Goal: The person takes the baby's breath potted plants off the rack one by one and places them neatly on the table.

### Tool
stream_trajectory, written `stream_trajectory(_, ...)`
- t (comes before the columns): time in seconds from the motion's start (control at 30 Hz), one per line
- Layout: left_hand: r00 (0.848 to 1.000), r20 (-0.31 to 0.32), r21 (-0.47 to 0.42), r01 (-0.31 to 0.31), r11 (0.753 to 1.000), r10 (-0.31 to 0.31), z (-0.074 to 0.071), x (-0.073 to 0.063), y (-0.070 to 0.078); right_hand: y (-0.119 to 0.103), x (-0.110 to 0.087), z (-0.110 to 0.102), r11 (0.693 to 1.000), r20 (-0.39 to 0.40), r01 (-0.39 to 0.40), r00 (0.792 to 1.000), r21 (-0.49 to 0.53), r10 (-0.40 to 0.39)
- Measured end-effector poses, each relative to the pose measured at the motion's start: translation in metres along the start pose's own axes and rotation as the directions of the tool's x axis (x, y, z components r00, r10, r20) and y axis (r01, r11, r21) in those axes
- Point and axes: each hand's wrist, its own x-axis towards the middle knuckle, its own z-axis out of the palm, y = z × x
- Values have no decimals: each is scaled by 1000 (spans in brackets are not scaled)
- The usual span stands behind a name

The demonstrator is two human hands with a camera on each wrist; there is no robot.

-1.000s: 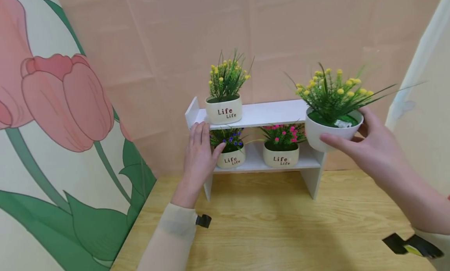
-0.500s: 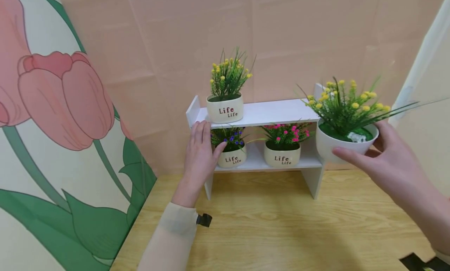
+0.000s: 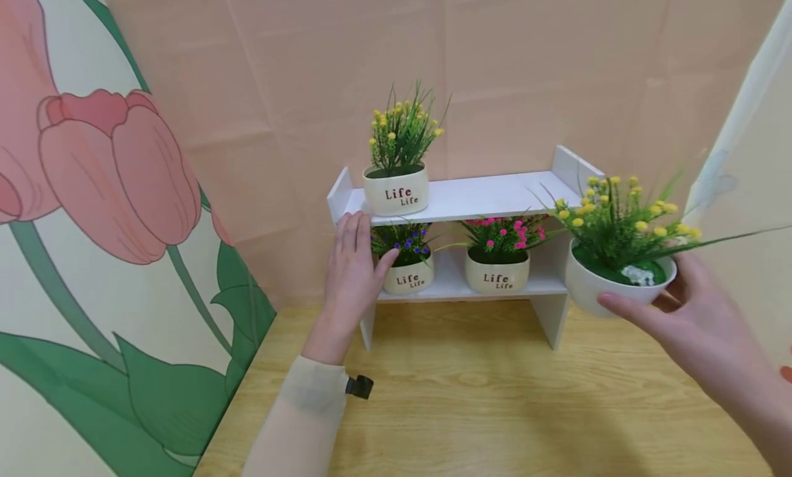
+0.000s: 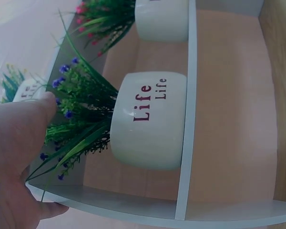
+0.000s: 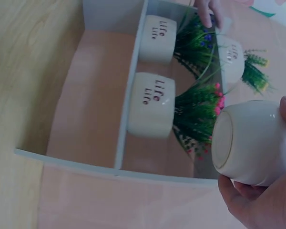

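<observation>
My right hand [image 3: 705,326] grips a white flowerpot [image 3: 609,291] with yellow flowers and grass, thumb on its near side. The pot is in the air, right of the small white shelf [image 3: 489,196]. The right wrist view shows the held flowerpot's underside [image 5: 222,140]. My left hand [image 3: 353,284] rests at the shelf's upper left corner, fingers extended and thumb spread. Just right of it, a cream "Life" pot [image 3: 408,279] with blue-purple flowers stands on the lower board. Above, a "Life" pot [image 3: 396,194] with yellow flowers stands at the left of the top board.
Another "Life" pot [image 3: 498,276], with pink flowers, stands at the right of the lower board. The shelf stands on a wood-grain table [image 3: 470,394], against a pinkish backdrop [image 3: 495,71]. A tulip-patterned panel [image 3: 117,181] borders the left side.
My right hand and the yellow-flowered pot have moved right and down, away from in front of the shelf's right end, which now shows. My left hand stays at the upper left corner.
</observation>
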Motion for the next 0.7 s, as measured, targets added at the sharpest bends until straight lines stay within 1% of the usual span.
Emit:
stream_trajectory(0.23,1000,-3,-2,-1,1000,1,1,-2,0,20,-11,0,999,-20,-17,1000,48,18)
stream_trajectory(0.4,1000,-3,-4,7,1000,-7,0,-2,0,38,-17,-3,999,-33,-30,999,40,32)
stream_trajectory(0.5,1000,0,-1,13,1000,-13,0,-2,0,51,-22,-5,997,-41,-64,997,32,66)
stream_trajectory(0.6,1000,3,0,19,1000,-19,1,-2,0,67,-27,-8,994,-49,-101,993,47,103)
stream_trajectory(0.7,1000,2,0,22,1000,-22,1,-1,0,81,-30,-9,990,-57,-110,992,86,115)
